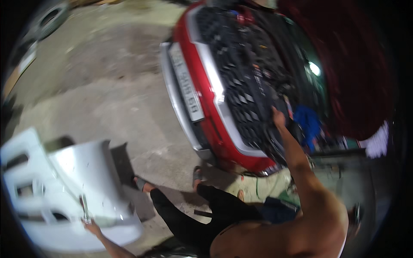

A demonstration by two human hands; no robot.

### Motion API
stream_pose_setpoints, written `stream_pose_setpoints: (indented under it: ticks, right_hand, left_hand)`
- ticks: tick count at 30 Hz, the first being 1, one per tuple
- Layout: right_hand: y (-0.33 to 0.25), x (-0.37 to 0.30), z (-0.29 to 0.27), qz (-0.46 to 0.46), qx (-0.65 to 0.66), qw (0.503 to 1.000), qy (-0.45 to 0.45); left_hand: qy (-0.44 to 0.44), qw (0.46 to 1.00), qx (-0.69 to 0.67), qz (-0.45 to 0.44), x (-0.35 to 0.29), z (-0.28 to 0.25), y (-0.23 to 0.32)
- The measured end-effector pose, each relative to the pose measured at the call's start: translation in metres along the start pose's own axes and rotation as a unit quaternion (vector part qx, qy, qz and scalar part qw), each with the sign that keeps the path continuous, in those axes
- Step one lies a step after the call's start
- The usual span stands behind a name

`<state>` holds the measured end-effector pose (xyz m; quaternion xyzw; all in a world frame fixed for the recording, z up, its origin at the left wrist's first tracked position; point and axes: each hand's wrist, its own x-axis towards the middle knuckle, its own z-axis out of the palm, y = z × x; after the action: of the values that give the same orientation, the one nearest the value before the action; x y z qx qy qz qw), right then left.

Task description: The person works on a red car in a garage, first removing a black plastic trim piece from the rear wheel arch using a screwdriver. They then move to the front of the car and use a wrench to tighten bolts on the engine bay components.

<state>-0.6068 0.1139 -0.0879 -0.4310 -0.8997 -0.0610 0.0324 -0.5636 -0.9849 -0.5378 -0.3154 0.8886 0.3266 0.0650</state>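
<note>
Between a red car (202, 81) and a white body panel (86, 161), the person stands with both arms spread wide, dark trousers (176, 217) and sandals (197, 173) showing below the bare torso. At the lower left, the left hand (91, 225) closes its fingers around the bottom of a slim tool (84, 207), which points upward in view against the pale surface of the panel (its exact kind is lost in the blur). Whether the tool or the hand touches the panel, I cannot tell. The panel itself has several rounded openings and fills much of that corner.

On the other side, the right arm stretches toward the car, and the right hand (278, 117) is at the front edge of the uncovered engine bay (269, 56), just behind the black grille (226, 64). Its fingers are too smeared to show how far they are open, or whether they have hold of anything. Near that hand, farther right, is a bundle of blue cloth (307, 124). A large dark red panel (352, 64) spreads beyond the bay, and a tyre (51, 21) lies near the upper left corner, well apart from both hands.
</note>
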Motion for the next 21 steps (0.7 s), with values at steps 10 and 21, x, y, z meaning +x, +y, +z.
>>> stream_pose_setpoints:
  ticks: [10, 21]
  right_hand:
    - [-0.075, -0.018, 0.022, 0.088, -0.056, 0.994, -0.04]
    - [-0.045, -0.022, -0.001, 0.008, 0.025, 0.996, -0.087]
  left_hand:
    - [0.099, 0.899, 0.385, 0.183, 0.046, -0.052, 0.001]
    - [-0.172, 0.934, -0.295, -0.11, -0.033, -0.063, 0.146]
